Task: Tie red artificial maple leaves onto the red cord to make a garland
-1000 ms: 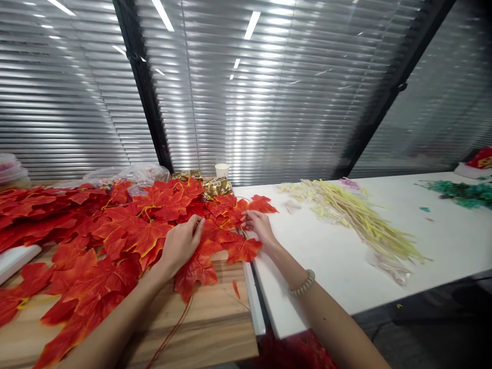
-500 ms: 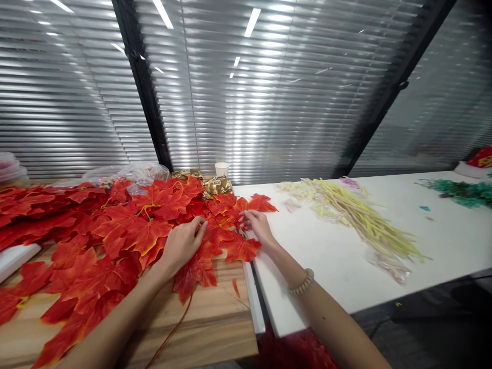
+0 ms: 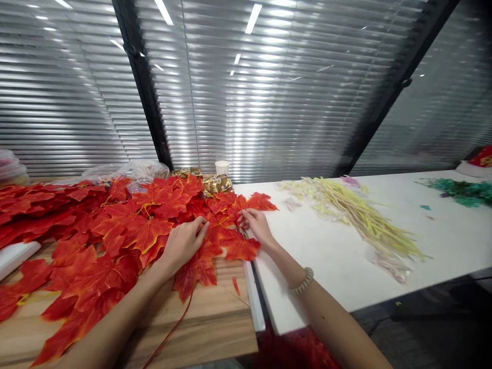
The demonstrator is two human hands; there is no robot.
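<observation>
Red artificial maple leaves with yellow edges lie heaped across the wooden table. My left hand is closed in a pinch at the right part of this heap, its thumb against its bent forefinger. A short distance to the right, my right hand, with a beaded bracelet on the wrist, pinches among the leaves at the table joint. Both hands grip the leaf cluster, but the exact piece between the fingertips is hidden. Below my left hand hangs a large leaf, with a thin red cord running from it.
On the white table lies a bundle of yellow strips among clear plastic bags. Green foliage sits far right. Gold packets, a paper cup and plastic bags stand behind the leaves. A gap separates the tables.
My left fingertips have shifted very slightly right, and my right fingertips slightly left. Both hands stay at the same leaf cluster.
</observation>
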